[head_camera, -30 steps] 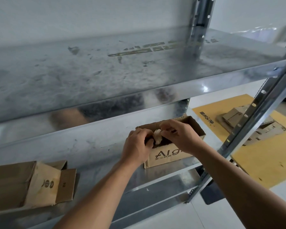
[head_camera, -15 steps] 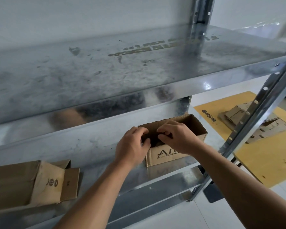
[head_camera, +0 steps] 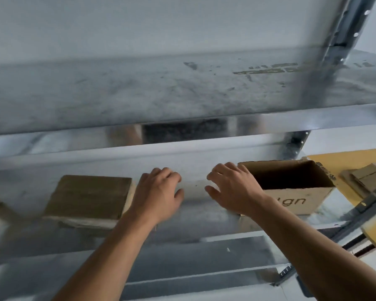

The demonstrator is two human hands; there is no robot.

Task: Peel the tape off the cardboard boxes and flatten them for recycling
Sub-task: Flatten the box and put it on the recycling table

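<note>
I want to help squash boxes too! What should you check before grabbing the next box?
1. Left hand free: ok, open, holding nothing.
2. Right hand free: ok, open, fingers spread beside the open box.
3. Open box out of the way: ok, it stands upright on the shelf, to the right of both hands.
4. Next box within reach: ok, the closed box lies just left of the left hand.
5. Tape on that box: cannot tell, the picture is blurred.
6. Room to put flat boxes: ok, flattened cardboard already lies on the yellow sheet at right.
</note>
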